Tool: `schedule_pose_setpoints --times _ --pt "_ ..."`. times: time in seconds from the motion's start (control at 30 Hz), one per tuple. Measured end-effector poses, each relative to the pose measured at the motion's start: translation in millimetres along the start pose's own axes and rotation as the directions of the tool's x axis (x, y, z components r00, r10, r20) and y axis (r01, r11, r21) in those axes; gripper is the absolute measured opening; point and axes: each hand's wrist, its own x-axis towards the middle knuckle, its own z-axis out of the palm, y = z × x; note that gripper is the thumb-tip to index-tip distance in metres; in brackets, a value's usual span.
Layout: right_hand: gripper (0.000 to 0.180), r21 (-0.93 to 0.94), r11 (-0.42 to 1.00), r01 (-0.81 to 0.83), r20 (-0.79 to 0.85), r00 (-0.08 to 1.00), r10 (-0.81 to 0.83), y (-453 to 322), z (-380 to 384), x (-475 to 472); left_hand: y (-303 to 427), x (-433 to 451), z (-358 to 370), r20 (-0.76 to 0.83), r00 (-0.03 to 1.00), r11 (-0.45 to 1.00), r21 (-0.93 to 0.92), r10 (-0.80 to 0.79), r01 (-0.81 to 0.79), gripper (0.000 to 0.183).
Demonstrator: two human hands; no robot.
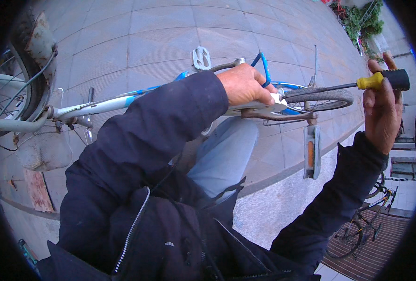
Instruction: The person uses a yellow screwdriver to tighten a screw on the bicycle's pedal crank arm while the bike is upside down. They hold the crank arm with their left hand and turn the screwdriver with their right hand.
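A blue and white bicycle [99,107] stands across the view before me. My left hand [245,84] reaches to its white chain guard [260,106], thumb and fingers on the guard's upper part, beside a blue bent tube [264,68]. Off to the right, my right hand [383,105] grips a screwdriver [369,82] by its yellow and black handle. The screwdriver's long shaft points left toward the guard's end, by the rear wheel [331,100]; its tip is hard to make out. A brown crank arm with a grey pedal [311,152] hangs below the guard.
A second pedal [201,58] lies on the bicycle's far side. At the left are the front wheel [25,87] and a rusty metal piece [41,42]. Paving tiles [162,38] spread beneath. Another bicycle [362,224] stands at lower right, and plants [366,21] grow at upper right.
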Motion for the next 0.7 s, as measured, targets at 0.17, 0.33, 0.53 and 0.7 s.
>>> schedule_pose_setpoints --times 0.17,0.33,0.53,0.7 --pt "0.054 0.081 0.997 -0.017 -0.082 0.996 0.024 -4.6 3.5 -1.8 -1.6 -0.6 -0.6 -0.001 1.0 1.0 0.01 0.003 -0.003 0.039" --pt "0.047 -0.026 0.999 -0.025 -0.272 0.962 0.017 -4.3 5.7 -4.1 4.4 0.7 0.6 0.007 1.0 0.999 0.04 -0.005 0.005 0.035" --pt "0.048 -0.069 0.997 -0.027 -0.246 0.969 0.009 -9.9 18.8 -3.4 0.2 -0.6 2.4 -0.02 0.998 0.998 -0.019 -0.053 0.053 0.034" --pt "0.056 -0.059 0.996 0.064 -0.226 0.971 -0.076 -12.8 17.3 -7.5 -3.6 2.0 -0.5 0.017 1.0 1.0 0.0 0.022 -0.022 0.038"
